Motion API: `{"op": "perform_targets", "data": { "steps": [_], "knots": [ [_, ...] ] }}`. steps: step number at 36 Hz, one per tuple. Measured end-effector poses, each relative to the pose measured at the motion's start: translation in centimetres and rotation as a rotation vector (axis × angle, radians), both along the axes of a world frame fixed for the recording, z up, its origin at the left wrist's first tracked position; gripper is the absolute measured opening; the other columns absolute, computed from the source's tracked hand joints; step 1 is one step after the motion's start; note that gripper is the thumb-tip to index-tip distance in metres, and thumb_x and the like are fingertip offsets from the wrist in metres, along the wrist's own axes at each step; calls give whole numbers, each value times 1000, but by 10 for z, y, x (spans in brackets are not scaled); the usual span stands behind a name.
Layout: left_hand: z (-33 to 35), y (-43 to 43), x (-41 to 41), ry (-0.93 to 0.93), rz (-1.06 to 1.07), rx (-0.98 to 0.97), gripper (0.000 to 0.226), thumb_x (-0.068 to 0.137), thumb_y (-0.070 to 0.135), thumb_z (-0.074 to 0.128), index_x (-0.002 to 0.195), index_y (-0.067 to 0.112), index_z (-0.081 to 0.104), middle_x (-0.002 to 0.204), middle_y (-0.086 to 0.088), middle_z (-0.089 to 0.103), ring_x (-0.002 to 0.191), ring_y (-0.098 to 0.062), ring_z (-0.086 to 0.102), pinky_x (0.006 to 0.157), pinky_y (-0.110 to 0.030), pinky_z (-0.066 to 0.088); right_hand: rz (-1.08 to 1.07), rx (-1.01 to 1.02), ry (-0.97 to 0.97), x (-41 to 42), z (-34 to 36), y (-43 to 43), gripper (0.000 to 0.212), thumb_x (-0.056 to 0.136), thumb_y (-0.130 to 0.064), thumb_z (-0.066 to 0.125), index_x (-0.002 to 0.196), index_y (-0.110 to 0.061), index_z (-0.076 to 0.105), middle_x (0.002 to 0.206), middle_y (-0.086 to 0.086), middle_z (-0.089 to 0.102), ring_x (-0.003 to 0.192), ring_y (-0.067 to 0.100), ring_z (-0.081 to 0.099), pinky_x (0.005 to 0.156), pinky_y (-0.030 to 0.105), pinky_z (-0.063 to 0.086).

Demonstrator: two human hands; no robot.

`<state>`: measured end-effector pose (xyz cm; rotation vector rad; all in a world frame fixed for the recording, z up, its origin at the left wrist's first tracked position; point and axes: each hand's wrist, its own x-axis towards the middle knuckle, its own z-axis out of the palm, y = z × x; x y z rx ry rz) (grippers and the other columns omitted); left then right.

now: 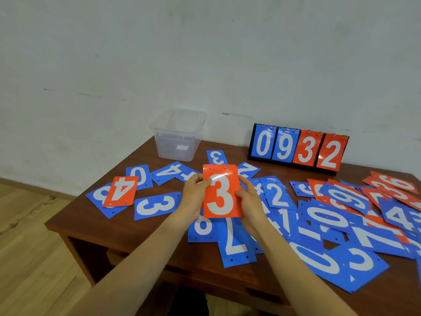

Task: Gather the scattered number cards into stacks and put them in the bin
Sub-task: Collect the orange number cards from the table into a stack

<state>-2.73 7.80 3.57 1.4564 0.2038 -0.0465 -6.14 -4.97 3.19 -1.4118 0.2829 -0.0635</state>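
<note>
Red 3 card (221, 192) held upright between both hands, left hand (195, 195) pinching its left edge, right hand (249, 202) gripping its right edge, above scattered blue cards (237, 242) on the counter (95, 222), clear bin (177, 135) beyond.

The clear plastic bin (175, 144) stands open at the back left of the surface (75, 221), close to the wall, with free air above its mouth. Between it and the red 3 card (222, 192), held by the left hand (196, 192) and the right hand (249, 201), lie only flat blue cards (169, 171). The upright scoreboard (298, 149) blocks the back right, and a bare gap separates it from the bin. Overlapping cards (341, 224) cover the right side.
</note>
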Motion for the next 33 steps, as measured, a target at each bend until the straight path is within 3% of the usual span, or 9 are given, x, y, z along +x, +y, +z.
{"op": "perform_targets", "data": {
  "steps": [4,8,13,16,19,24,27,30,33],
  "knots": [
    [-3,1,2,-83,57,27,22,89,21,64,108,21,53,108,-1,62,84,-17,64,59,-26,52,20,10,-25,6,-1,7,31,98,-17,46,127,-28,43,109,0,59,90,21,65,75,40,58],
    [-9,11,8,-147,96,71,40,87,19,67,120,22,46,117,2,55,93,-18,61,60,-24,52,75,-10,-37,14,-8,17,51,91,-15,61,135,-28,38,128,4,56,106,25,62,78,41,58],
    [-19,40,20,-108,141,144,47,90,25,62,131,19,39,123,-1,55,106,-19,58,70,-26,52,102,-52,-10,30,-15,36,50,94,-7,52,136,-28,38,134,3,52,111,26,58,80,42,57],
    [-22,67,31,-89,172,279,39,93,26,58,128,15,44,128,-4,53,109,-15,52,81,-29,48,94,-82,15,42,-18,49,48,95,-5,48,136,-28,37,134,5,51,106,23,60,71,34,57],
    [-25,101,42,-98,155,530,37,93,20,58,128,12,49,134,-6,46,110,-14,48,79,-24,44,99,-91,74,53,-21,60,48,96,-6,46,137,-30,36,133,6,52,104,24,61,72,36,58],
    [-34,165,58,103,154,1076,65,86,27,66,140,9,36,146,-16,32,134,-33,32,107,-40,33,120,-83,132,65,-23,76,48,97,-7,44,139,-30,34,129,5,51,97,22,60,71,36,57],
    [-37,192,59,263,156,1169,89,76,35,76,143,7,24,147,-19,24,137,-37,24,108,-47,29,137,-98,156,70,-24,86,48,98,-7,44,139,-30,34,133,6,49,107,25,59,71,35,56],
    [-44,208,61,334,146,1196,102,69,45,80,143,9,19,146,-19,27,135,-37,28,107,-48,32,139,-113,165,74,-27,94,48,97,-6,44,138,-29,34,136,8,49,112,28,58,75,37,56],
    [-49,216,64,345,114,1218,108,65,53,79,144,10,18,146,-19,30,135,-37,31,105,-48,34,139,-95,177,76,-31,99,48,97,-4,43,138,-28,35,137,8,48,109,26,58,64,30,55]
  ]
}}
